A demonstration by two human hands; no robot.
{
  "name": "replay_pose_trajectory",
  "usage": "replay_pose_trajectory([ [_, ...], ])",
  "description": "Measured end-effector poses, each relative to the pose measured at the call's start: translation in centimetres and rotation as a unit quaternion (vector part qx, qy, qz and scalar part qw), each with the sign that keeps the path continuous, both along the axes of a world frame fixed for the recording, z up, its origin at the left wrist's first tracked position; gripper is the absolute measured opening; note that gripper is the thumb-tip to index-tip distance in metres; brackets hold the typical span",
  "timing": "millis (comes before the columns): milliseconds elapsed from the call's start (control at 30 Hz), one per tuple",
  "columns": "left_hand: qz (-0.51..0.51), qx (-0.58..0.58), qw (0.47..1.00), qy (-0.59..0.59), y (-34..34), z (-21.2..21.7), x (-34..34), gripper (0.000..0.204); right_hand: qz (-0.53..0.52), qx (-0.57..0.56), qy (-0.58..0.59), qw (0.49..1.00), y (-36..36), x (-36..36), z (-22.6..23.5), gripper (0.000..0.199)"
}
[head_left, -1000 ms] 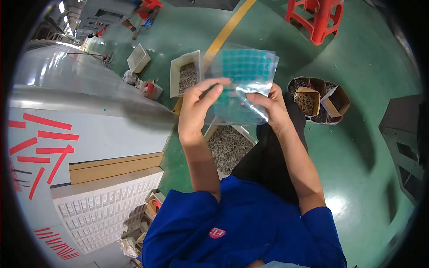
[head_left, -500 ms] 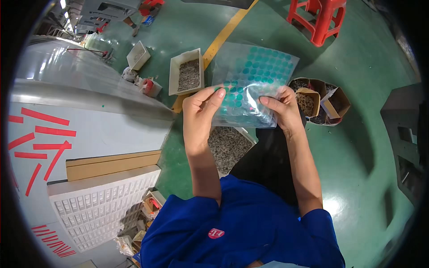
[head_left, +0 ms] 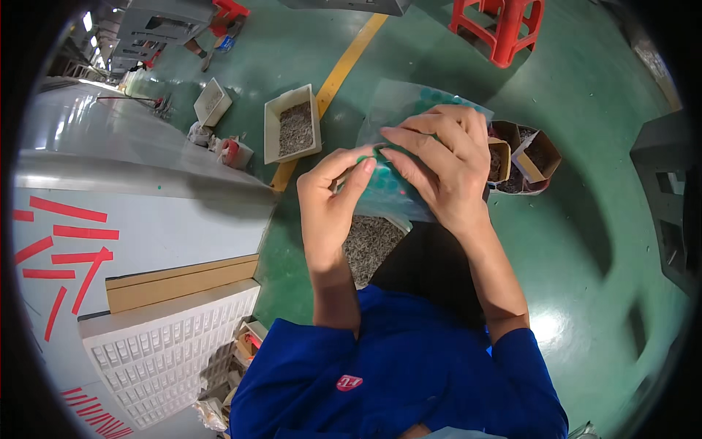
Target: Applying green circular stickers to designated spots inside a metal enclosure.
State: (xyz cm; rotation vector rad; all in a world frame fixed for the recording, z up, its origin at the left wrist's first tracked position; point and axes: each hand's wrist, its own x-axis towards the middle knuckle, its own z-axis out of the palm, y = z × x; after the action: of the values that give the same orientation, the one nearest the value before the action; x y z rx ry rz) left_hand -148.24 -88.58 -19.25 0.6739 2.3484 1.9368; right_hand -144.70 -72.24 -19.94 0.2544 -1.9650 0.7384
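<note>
Clear plastic bag printed with teal round dots [head_left: 398,110], held up in front of the person, over the green floor [head_left: 585,219]. All places below taken from this bag.

Left hand [head_left: 329,205]: at the bag's lower left edge. Thumb and forefinger closed in a pinch on the edge; fingers [head_left: 362,170] curl in toward the bag's middle.

Right hand [head_left: 446,172]: lies across the bag's front, covering most of its right half. Fingers closed on the plastic, tips meeting the left hand's near the bag's centre. Only the bag's top and a strip at the lower left show clear of the hands.

Directly below the bag, on the floor: open tray of small grey metal parts [head_left: 369,245], partly hidden by the left forearm.

Left of the bag: beige rectangular bin filled with grey parts [head_left: 292,124], beside a yellow floor stripe [head_left: 344,66]. Further left, a smaller pale bin [head_left: 212,101].

Just right of the bag, partly behind the right hand: cluster of small brown cardboard boxes [head_left: 526,157].

Above and right of the bag, well apart: red plastic stool [head_left: 501,25].

Far left of the bag: grey bench [head_left: 131,197] with red tape strips; at its lower end a white gridded tray [head_left: 153,358].

Below the bag: the person's blue sleeves [head_left: 395,373].
</note>
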Motion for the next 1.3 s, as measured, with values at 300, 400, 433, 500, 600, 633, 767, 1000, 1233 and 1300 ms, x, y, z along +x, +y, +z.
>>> replay_pose_trajectory([
  [300, -0.014, -0.05, 0.992, 0.113, 0.5, 1.2, 1.5, 0.015, 0.129, -0.046, -0.06, 0.989, 1.2, -0.1, 0.0, 0.021],
  [400, -0.028, -0.081, 0.983, 0.165, 0.2, 1.7, 1.6, 0.015, 0.171, -0.06, -0.091, 0.979, 1.5, 0.4, 0.8, 0.019],
  [433, -0.03, -0.092, 0.983, 0.159, 0.2, 1.8, 1.6, 0.015, 0.186, -0.071, -0.105, 0.974, 1.7, 0.5, 1.0, 0.019],
  [500, -0.029, -0.087, 0.988, 0.126, 0.3, 2.1, 2.1, 0.013, 0.2, -0.07, -0.11, 0.971, 1.9, 0.6, 1.2, 0.018],
  [600, -0.043, -0.089, 0.984, 0.148, 0.0, 2.5, 1.8, 0.013, 0.208, -0.055, -0.134, 0.967, 1.8, 0.6, 2.0, 0.017],
  [633, -0.046, -0.086, 0.983, 0.154, 0.1, 2.5, 1.8, 0.014, 0.211, -0.052, -0.147, 0.965, 1.8, 0.6, 2.0, 0.017],
  [767, -0.041, -0.09, 0.983, 0.157, -0.1, 2.6, 1.5, 0.013, 0.203, -0.068, -0.168, 0.962, 1.1, 0.5, 2.2, 0.017],
  [1000, -0.05, -0.091, 0.978, 0.182, 0.1, 3.0, 0.8, 0.014, 0.193, -0.041, -0.117, 0.973, 1.5, 0.3, 2.2, 0.02],
  [1233, -0.011, -0.07, 0.979, 0.193, 0.9, 3.4, 2.0, 0.012, 0.225, -0.071, -0.108, 0.966, 1.4, 0.7, 3.0, 0.017],
  [1300, -0.016, -0.075, 0.977, 0.198, 1.0, 3.4, 1.8, 0.012, 0.227, -0.068, -0.118, 0.964, 1.6, 0.7, 3.0, 0.018],
])
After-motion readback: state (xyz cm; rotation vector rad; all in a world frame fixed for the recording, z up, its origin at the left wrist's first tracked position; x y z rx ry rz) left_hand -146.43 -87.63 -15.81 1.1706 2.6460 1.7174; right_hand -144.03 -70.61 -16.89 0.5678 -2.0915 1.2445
